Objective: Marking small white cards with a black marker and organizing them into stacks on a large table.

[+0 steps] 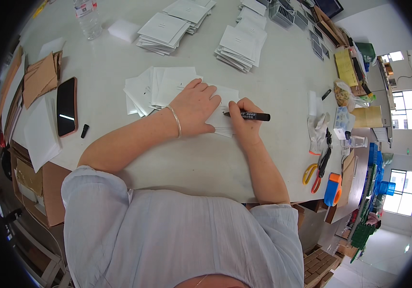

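My right hand (247, 120) is closed round a black marker (256, 116), its tip down at the face of a flat white packet (227, 94). My left hand (196, 109) lies with fingers stretched over the same group of packets, a bangle on its wrist. Other white packets (141, 91) are fanned out left of that hand, overlapping, some with small dark marks. A small black cap (85, 131) rests on the table farther left, beside a phone (66, 106) with a dark screen.
Stacks of white packets (163, 29) (241, 45) stand at the far side, near a clear water bottle (88, 19) and a white foam piece (124, 30). At right lie scissors (318, 168), an orange-and-blue tape dispenser (333, 189) and a short black object (327, 94). Cardboard (41, 79) sits at left.
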Tool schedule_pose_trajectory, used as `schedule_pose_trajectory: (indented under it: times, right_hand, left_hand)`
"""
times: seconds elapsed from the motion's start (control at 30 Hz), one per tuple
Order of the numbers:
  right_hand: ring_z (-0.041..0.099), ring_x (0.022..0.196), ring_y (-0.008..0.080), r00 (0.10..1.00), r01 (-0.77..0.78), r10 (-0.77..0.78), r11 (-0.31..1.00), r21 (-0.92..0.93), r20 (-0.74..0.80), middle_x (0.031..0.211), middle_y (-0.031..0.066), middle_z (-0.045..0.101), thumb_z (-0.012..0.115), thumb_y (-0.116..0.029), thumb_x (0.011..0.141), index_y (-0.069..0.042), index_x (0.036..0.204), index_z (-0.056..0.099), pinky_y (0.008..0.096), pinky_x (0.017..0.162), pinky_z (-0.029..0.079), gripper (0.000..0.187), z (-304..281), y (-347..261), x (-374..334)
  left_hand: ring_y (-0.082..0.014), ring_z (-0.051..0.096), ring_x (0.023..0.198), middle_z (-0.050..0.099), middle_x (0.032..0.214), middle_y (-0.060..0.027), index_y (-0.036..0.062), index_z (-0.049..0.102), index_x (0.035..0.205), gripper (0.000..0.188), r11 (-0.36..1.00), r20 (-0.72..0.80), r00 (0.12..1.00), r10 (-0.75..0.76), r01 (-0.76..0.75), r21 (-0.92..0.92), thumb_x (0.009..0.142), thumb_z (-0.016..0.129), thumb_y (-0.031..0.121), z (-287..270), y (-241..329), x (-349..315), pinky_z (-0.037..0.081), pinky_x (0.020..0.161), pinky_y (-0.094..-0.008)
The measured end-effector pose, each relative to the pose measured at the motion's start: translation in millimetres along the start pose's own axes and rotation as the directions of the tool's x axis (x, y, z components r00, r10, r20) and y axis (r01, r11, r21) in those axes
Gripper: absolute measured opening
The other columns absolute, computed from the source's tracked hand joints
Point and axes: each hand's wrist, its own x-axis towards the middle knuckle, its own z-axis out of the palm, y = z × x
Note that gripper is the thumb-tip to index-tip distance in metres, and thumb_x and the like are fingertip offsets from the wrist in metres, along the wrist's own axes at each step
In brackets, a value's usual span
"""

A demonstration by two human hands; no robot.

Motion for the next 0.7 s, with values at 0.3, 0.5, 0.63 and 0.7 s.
schedule_pose_trajectory:
  times: [0.3, 0.5, 0.63, 0.7]
  right_hand:
    - [0.040, 0.051, 0.0063, 0.919, 0.009, 0.201, 0.849, 0.528, -0.340, 0.060, -0.0005, 0.048, 0.062, -0.013, 0.084, -0.008, 0.069, 0.049, 0.0216, 0.048, 0.034, 0.021, -9, 3, 7]
    - [0.037, 0.056, 0.0033, 0.988, -0.067, 0.092, 0.979, 0.191, -0.127, 0.059, -0.0042, 0.046, 0.064, -0.013, 0.084, -0.006, 0.064, 0.050, 0.0215, 0.050, 0.029, 0.025, -3, 4, 9]
    - [0.037, 0.056, 0.0033, 0.997, -0.018, 0.024, 0.996, 0.087, -0.070, 0.059, -0.0042, 0.046, 0.065, -0.012, 0.083, -0.005, 0.064, 0.049, 0.0214, 0.050, 0.029, 0.025, 2, 4, 10]
    - [0.043, 0.055, 0.0060, 0.997, -0.037, 0.040, 0.999, 0.037, -0.069, 0.058, 0.0003, 0.052, 0.068, -0.011, 0.080, -0.002, 0.065, 0.053, 0.0235, 0.050, 0.036, 0.023, 4, 2, 10]
  left_hand:
    - [-0.0317, 0.049, 0.101, 0.053, 0.100, -0.0164, 0.0017, 0.053, 0.101, 0.051, 0.993, -0.123, 0.987, 0.102, -0.108, -0.047, 0.061, 0.070, 0.029, -26, -9, -3, 0.037, 0.094, -0.0424]
    - [-0.0272, 0.051, 0.101, 0.054, 0.103, -0.0105, 0.0065, 0.054, 0.109, 0.056, 0.975, 0.137, 0.983, -0.121, 0.092, 0.203, 0.060, 0.071, 0.029, -71, -50, -18, 0.038, 0.089, -0.0457]
    - [-0.0295, 0.043, 0.117, 0.051, 0.116, -0.0107, 0.0099, 0.052, 0.102, 0.058, 0.992, -0.045, 0.999, 0.020, -0.014, 0.124, 0.056, 0.076, 0.036, -52, -36, -17, 0.029, 0.100, -0.0512]
    - [-0.0296, 0.040, 0.123, 0.050, 0.121, -0.0128, 0.0081, 0.053, 0.104, 0.062, 0.997, 0.023, 1.000, -0.019, 0.017, 0.069, 0.057, 0.076, 0.042, -45, -16, -7, 0.025, 0.104, -0.0529]
